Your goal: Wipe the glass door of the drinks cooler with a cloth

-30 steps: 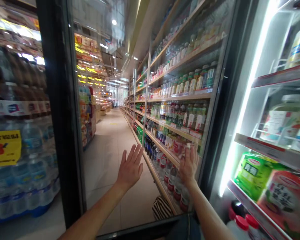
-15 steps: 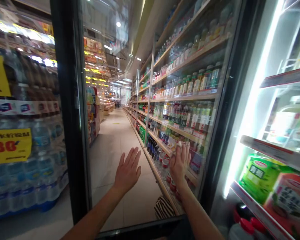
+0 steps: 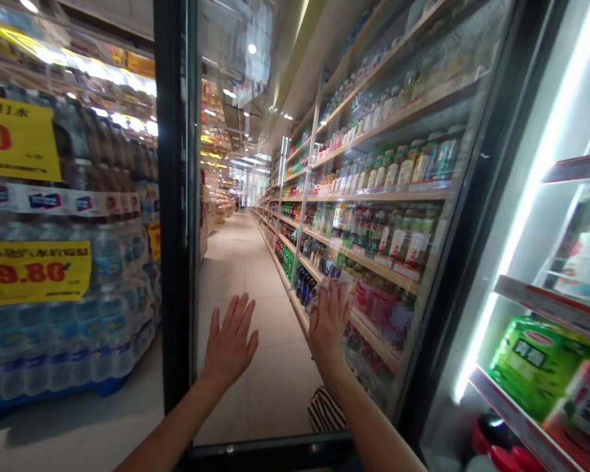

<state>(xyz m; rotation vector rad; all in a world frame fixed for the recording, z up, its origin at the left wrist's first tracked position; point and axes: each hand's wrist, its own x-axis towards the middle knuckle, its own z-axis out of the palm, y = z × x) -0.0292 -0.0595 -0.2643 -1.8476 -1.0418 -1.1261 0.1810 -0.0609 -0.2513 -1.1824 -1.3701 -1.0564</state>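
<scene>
A glass door with a black frame stands open before me. My left hand lies against the glass with its fingers spread and nothing in it. To the right, my right hand presses a pale crumpled cloth flat on the glass; the cloth shows at and above the fingertips. Shelves of bottles appear in the glass behind the right hand.
Stacked packs of bottled water with yellow price signs stand at the left. On the right are lit cooler shelves holding green packages. A black-and-white striped item shows low in the glass.
My right hand and the cloth have moved left across the glass, closer to my left hand. The view has shifted, so the door and water packs appear further right.
</scene>
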